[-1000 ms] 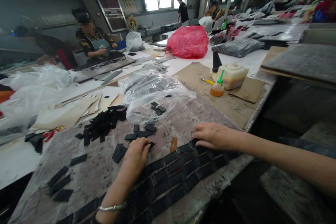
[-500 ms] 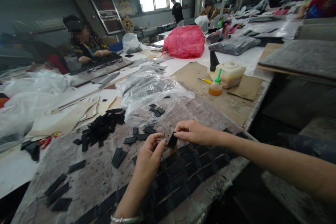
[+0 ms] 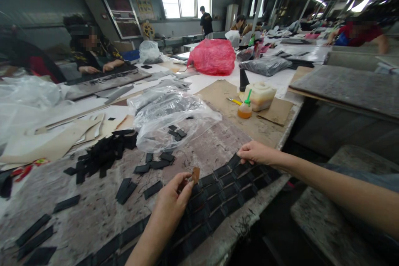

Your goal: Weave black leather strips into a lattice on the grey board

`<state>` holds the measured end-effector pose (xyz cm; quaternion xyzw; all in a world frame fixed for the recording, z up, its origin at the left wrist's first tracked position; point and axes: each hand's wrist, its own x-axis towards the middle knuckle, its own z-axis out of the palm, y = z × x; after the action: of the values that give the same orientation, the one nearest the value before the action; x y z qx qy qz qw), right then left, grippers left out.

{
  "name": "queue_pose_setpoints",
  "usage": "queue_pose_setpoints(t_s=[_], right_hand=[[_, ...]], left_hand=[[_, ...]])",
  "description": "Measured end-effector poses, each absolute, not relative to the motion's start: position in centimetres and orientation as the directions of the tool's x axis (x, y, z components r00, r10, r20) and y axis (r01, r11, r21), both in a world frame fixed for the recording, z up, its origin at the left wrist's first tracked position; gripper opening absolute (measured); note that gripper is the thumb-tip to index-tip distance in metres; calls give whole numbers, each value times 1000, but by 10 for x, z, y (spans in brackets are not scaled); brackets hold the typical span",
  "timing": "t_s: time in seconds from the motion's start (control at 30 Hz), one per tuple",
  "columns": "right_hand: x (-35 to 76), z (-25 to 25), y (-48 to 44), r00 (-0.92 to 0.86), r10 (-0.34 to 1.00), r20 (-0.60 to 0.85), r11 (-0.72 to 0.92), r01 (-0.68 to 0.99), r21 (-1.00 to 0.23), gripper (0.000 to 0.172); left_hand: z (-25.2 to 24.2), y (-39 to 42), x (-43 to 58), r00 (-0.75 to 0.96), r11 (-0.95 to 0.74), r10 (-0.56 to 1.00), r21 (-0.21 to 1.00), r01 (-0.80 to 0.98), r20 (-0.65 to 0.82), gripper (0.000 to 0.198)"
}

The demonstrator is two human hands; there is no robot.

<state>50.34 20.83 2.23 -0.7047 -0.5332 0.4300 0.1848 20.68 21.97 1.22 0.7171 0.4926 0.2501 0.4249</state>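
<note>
R grip [image 3: 254, 152] is pinching a blk strip [image 3: 233, 161], just L of it at far edge of the blk grid [image 3: 214, 204]. L grip [image 3: 174, 200] has fingertips at a brown tab [image 3: 195, 173]; can't tell from here if pinched or just touched. Loose blk pc [image 3: 153, 190] just L of that grip.

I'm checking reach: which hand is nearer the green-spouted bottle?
Right. The right hand is on the near side of the green-spouted bottle, apart from it; the left hand is farther off, lower left.
</note>
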Motion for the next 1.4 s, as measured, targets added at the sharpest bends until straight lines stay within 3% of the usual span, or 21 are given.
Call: queue_pose_setpoints(t_s=[0.13, 0.33, 0.43, 0.57, 0.63, 0.77, 0.87, 0.93, 1.07, 1.23, 1.33, 1.4], right_hand=[[508, 17, 210, 5, 939, -345, -226, 764, -604, 23], [498, 32, 216, 27, 968, -251, -97, 958, -270, 19], [465, 35, 235, -122, 978, -172, 61, 945, -322, 16], [392, 24, 266, -397, 917, 18, 371, 839, -399, 13], [356, 17, 281, -470, 877, 100, 472, 807, -355, 18], [309, 7, 302, -531, 831, 166, 554, 819, -154, 36], [297, 2, 312, -582, 804, 119, 592, 802, -77, 25], [297, 1, 316, -572, 816, 89, 578, 805, -129, 17], [318, 6, 316, -466, 882, 72, 469, 848, -247, 22], [352, 17, 306, -387, 921, 48, 375, 846, -380, 18], [361, 23, 297, -383, 922, 56, 353, 772, -529, 29], [364, 26, 289, -372, 925, 73, 320, 661, -679, 31]], left_hand=[[12, 218, 204, 395, -160, 916, 846, 508, -64, 30], [6, 219, 186, 390, -245, 921, 755, 608, -16, 28], [3, 226, 169, 332, -293, 942, 630, 719, 59, 26], [-6, 250, 135, 174, -226, 974, 511, 829, 148, 36], [-13, 263, 120, 125, -188, 979, 485, 854, 160, 43], [-26, 280, 112, 144, -198, 979, 509, 838, 144, 50], [-30, 284, 121, 178, -226, 974, 572, 789, 138, 49], [-29, 286, 127, 167, -214, 977, 630, 747, 133, 46], [-19, 287, 136, 83, -122, 993, 787, 605, 90, 37], [4, 277, 164, 16, 108, 993, 972, 209, -114, 21], [20, 267, 192, 81, 326, 944, 939, -110, -319, 14], [28, 263, 209, 146, 436, 900, 853, -286, -411, 22]])
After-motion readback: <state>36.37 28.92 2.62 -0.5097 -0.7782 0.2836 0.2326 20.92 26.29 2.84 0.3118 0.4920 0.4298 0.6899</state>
